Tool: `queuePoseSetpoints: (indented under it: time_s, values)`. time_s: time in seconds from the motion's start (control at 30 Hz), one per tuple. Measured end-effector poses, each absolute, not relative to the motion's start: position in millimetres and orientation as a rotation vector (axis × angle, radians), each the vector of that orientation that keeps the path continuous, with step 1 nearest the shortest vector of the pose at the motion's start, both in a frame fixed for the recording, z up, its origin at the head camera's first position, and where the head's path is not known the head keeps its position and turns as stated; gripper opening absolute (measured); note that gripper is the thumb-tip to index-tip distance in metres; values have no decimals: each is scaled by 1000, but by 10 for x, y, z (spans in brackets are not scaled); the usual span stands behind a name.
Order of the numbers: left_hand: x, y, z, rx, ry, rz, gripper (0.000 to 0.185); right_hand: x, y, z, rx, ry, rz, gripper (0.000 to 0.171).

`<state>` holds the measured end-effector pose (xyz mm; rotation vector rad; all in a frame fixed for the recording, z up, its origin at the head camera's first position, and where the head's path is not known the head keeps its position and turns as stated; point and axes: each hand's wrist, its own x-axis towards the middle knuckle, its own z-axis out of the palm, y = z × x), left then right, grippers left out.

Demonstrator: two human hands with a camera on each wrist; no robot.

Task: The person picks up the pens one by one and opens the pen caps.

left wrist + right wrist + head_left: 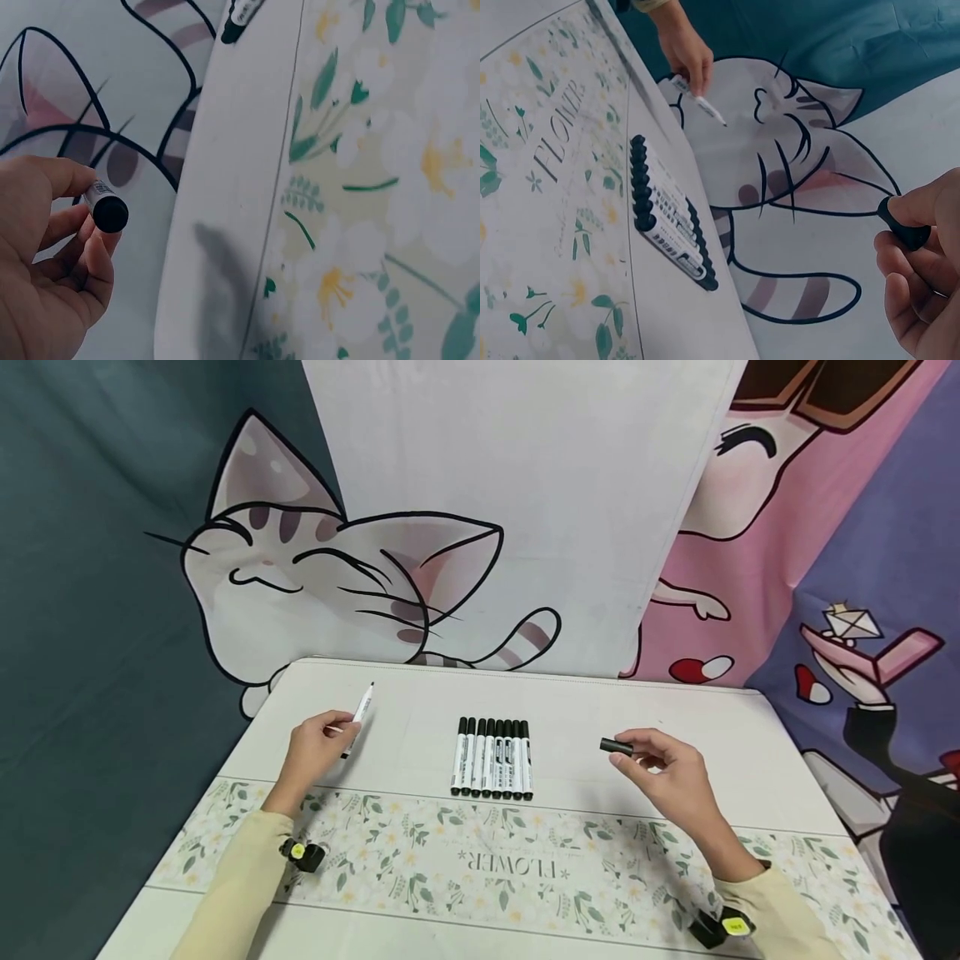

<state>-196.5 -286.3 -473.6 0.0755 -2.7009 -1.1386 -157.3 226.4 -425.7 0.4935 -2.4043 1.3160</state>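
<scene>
My left hand [318, 750] pinches an uncapped white marker [362, 710], its dark tip pointing up and away over the left of the table. In the left wrist view the marker's black end [111, 214] faces the camera, thumb and fingers around the barrel. Out to the right, my right hand [669, 772] holds a black marker cap [617, 747] between thumb and fingertips. The right wrist view shows this cap [904, 225] close up. Between the hands lies a row of several capped white markers [491, 758], side by side, black caps toward the far edge.
A light table [570, 710] carries a printed flower band [450, 868] along its near part. Behind it hangs a cloth backdrop [525, 460] with cartoon figures. Each forearm wears a small black wrist device [303, 855].
</scene>
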Motion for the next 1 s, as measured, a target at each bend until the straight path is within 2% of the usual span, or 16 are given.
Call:
queuePoseSetpoints:
  time_s: [0.67,1.0]
  values:
    - [-1995,-3104,-5045,291,-2809,-1133,37,-1546,2440,-4347,385,-2428,1327,26]
    - [-2050,-3151,-5110,316,-2824,-1092,35,-1539,2498,-4355,366,-2445,1315,25]
